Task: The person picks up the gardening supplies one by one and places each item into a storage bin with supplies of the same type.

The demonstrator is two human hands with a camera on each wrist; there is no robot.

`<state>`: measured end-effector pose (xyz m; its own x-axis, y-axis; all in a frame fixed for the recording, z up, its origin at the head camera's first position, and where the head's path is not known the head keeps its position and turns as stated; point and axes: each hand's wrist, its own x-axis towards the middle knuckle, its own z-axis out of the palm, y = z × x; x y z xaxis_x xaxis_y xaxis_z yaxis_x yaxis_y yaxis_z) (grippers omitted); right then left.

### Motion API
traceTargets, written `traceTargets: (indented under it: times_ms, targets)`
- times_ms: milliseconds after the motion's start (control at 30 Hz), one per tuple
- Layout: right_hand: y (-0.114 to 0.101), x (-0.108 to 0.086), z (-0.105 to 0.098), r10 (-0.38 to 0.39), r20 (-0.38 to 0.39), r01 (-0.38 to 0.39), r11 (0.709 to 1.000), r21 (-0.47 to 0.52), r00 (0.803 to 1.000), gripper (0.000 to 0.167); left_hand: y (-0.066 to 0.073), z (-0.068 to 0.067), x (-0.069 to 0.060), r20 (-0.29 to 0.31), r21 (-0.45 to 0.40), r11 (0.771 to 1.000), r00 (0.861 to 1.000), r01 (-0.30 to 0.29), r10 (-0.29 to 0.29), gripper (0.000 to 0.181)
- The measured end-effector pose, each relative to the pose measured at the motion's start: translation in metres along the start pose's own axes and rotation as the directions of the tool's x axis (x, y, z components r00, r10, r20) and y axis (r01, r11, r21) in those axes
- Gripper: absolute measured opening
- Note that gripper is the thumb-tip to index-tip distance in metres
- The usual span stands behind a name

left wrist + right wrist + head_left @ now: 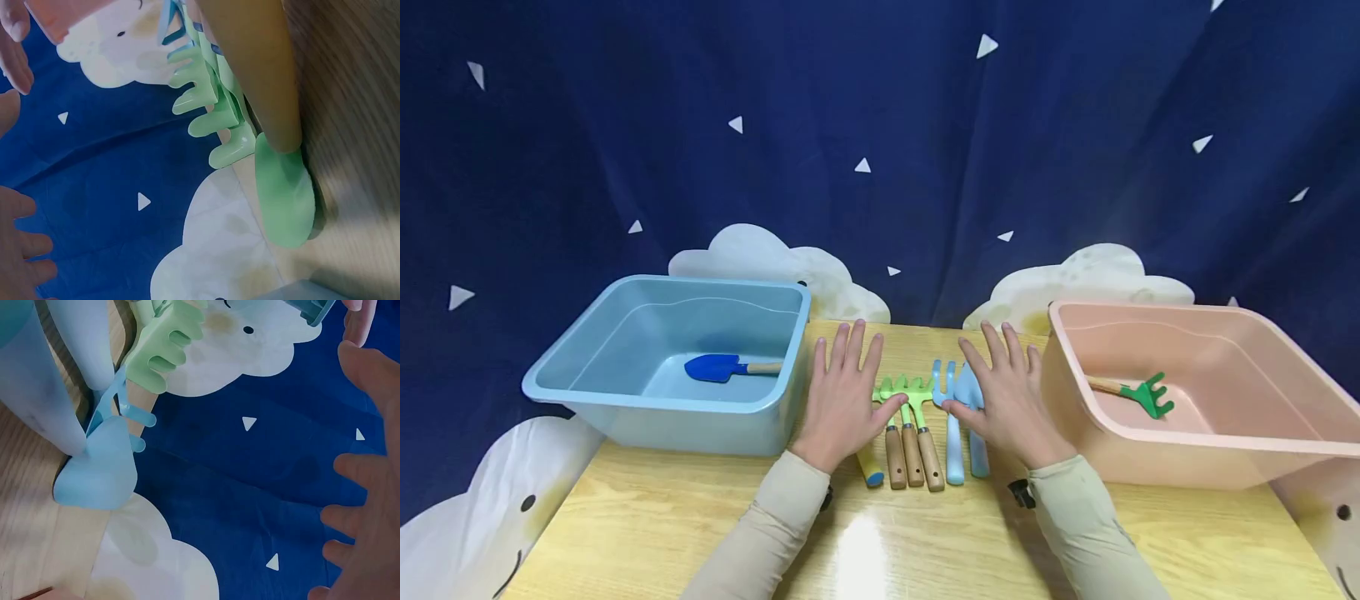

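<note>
The wood-grained surface (700, 517) carries a blue tub (700, 429) and a pink tub (1165, 460). Between them, in one row, lie a yellow-handled trowel (869, 467), three green hand rakes (913, 461), a light-blue fork (954, 446) and a light-blue trowel (979, 457).

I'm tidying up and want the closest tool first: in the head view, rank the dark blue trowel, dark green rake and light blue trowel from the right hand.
From the right hand:
1. Light blue trowel: beside the thumb.
2. Dark green rake: in the pink tub.
3. Dark blue trowel: in the blue tub.
</note>
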<state>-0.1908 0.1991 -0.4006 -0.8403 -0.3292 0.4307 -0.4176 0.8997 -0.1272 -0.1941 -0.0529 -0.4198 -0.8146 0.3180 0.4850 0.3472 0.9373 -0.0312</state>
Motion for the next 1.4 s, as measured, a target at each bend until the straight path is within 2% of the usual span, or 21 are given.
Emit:
traceTargets:
  times_ms: [267, 633, 833, 1033, 1233, 1400]
  targets:
    - [0.005, -0.002, 0.000, -0.008, -0.017, 0.008, 1.000, 0.026, 1.000, 0.089, 0.002, -0.001, 0.002, 0.011, 0.037, 0.999, 1.000, -0.019, 0.018, 0.086]
    - [0.005, -0.005, -0.003, 0.026, 0.024, -0.028, 0.998, 0.060, 0.999, 0.082, 0.004, -0.001, -0.002, 0.019, 0.008, 1.000, 1.000, -0.021, 0.021, 0.087]
    - [0.002, -0.003, -0.006, 0.008, 0.012, -0.009, 0.997, 0.079, 1.000, 0.077, 0.001, -0.005, -0.004, 0.035, -0.005, 1.000, 0.999, -0.002, 0.002, 0.086]
    - [0.001, -0.003, -0.007, 0.009, 0.011, -0.010, 0.995, 0.103, 1.000, 0.075, -0.001, -0.007, -0.005, 0.011, -0.019, 1.000, 1.000, -0.008, 0.008, 0.080]
    - [0.001, -0.001, -0.009, -0.036, -0.066, 0.045, 0.989, 0.143, 0.997, 0.069, -0.004, -0.015, -0.006, -0.006, -0.003, 1.000, 1.000, -0.029, 0.029, 0.076]
    - [0.002, -0.002, -0.009, -0.085, -0.163, 0.117, 0.973, 0.197, 0.983, 0.058, -0.006, -0.022, -0.011, -0.033, -0.006, 0.998, 0.998, -0.056, 0.055, 0.072]
